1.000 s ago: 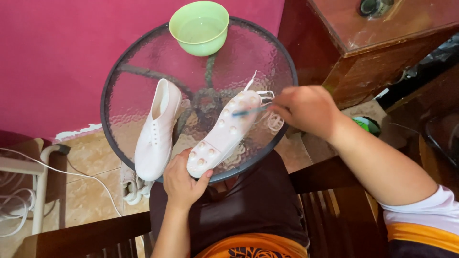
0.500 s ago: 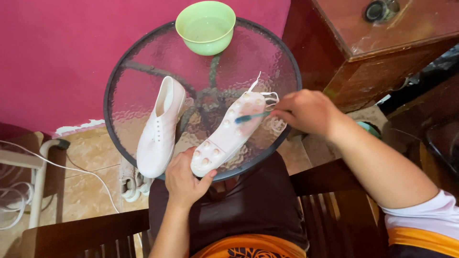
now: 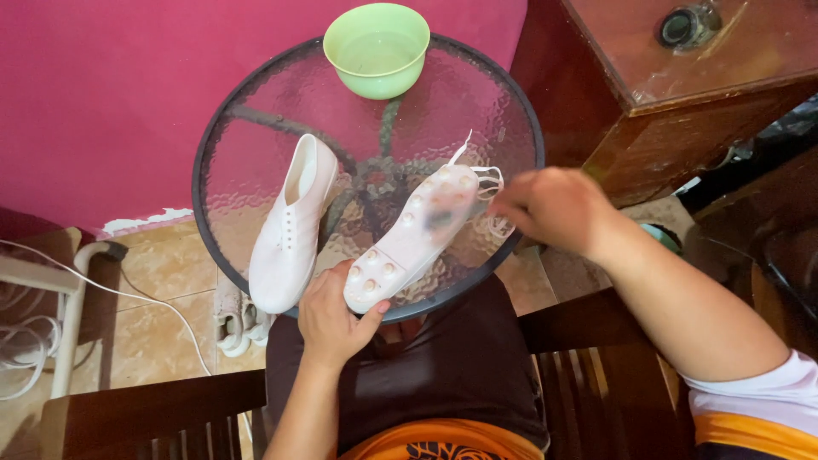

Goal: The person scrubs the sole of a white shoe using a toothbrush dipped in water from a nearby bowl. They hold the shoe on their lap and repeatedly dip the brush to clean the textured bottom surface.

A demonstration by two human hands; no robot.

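Left hand (image 3: 328, 319) clamps studded white shoe (image 3: 413, 238) sole-up, steadying it; right hand (image 3: 554, 209) scrubs with blurred brush (image 3: 443, 217); second shoe (image 3: 294, 226) alongside.

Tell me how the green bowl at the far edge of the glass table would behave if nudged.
The green bowl looks like thin plastic, so probably light. It sits on the smooth glass tabletop, so it would likely slide rather than tip, given its wide, low shape. It seems to hold some liquid, which might slosh, and it stands near the rim.
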